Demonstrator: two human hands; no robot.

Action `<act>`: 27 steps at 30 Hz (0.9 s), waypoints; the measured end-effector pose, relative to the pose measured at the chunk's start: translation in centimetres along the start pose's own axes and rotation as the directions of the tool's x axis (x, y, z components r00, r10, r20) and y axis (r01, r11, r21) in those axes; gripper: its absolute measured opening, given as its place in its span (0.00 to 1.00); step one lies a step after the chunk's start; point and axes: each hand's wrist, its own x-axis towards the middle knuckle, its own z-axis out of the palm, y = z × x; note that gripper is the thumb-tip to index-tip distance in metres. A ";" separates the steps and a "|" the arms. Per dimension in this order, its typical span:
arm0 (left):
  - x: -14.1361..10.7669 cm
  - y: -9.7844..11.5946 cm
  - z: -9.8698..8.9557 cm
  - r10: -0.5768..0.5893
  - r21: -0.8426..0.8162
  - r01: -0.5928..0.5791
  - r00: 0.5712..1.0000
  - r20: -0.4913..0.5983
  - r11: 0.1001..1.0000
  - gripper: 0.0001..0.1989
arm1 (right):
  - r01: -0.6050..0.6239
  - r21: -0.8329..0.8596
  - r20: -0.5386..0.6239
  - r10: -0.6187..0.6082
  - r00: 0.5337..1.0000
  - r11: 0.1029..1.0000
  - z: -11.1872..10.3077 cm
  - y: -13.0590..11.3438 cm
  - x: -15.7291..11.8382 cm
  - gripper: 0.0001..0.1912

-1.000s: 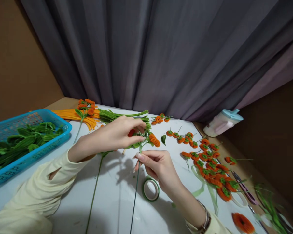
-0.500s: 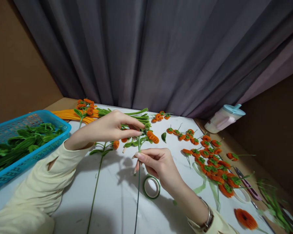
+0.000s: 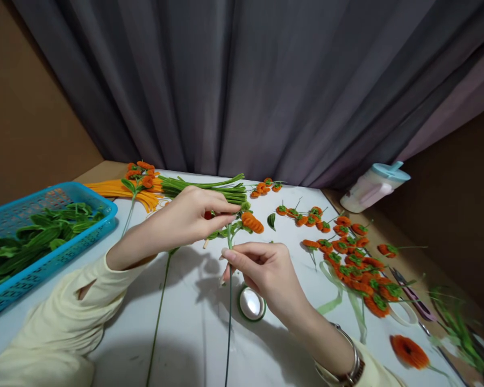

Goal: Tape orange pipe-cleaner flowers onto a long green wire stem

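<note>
My right hand [image 3: 266,269] pinches a long thin green stem [image 3: 229,317] just below its top, with the stem hanging down toward the near edge. Above it, my left hand [image 3: 197,215] is closed at the fingertips on the upper part of the same stem, beside small green leaves. An orange fuzzy flower [image 3: 252,222] sticks out to the right of my left fingertips. Below my right hand, a roll of green tape [image 3: 251,303] lies on the white table. Left of the held stem lies another long stem [image 3: 158,317], its top partly hidden by my left hand.
A blue basket [image 3: 64,252] of green leaves stands at left. Bundled green stems [image 3: 210,188] and orange strips [image 3: 113,188] lie behind. Many small orange flowers [image 3: 353,260], pink-handled scissors [image 3: 419,306] and a large orange flower [image 3: 410,351] are at right, with a lidded cup [image 3: 373,188] behind.
Both hands keep hold of the stem and have barely moved. My left hand sits slightly lower and covers more of the flowers behind it. The view has shifted slightly.
</note>
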 end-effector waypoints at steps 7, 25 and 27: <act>-0.2 0.0 0.2 0.032 0.013 -0.033 0.997 0.067 0.999 0.13 | 0.002 -0.021 0.001 -0.002 1.000 1.000 -0.1 0.2 0.1 0.14; -0.4 0.0 0.7 -0.133 -0.084 0.133 0.991 0.003 0.988 0.08 | -0.021 -0.026 -0.013 0.020 1.000 0.999 -0.1 0.5 0.3 0.14; -0.5 0.1 0.6 -0.135 -0.080 0.135 0.991 -0.004 0.988 0.09 | -0.025 -0.005 -0.012 0.025 1.000 1.000 0.0 0.5 0.4 0.13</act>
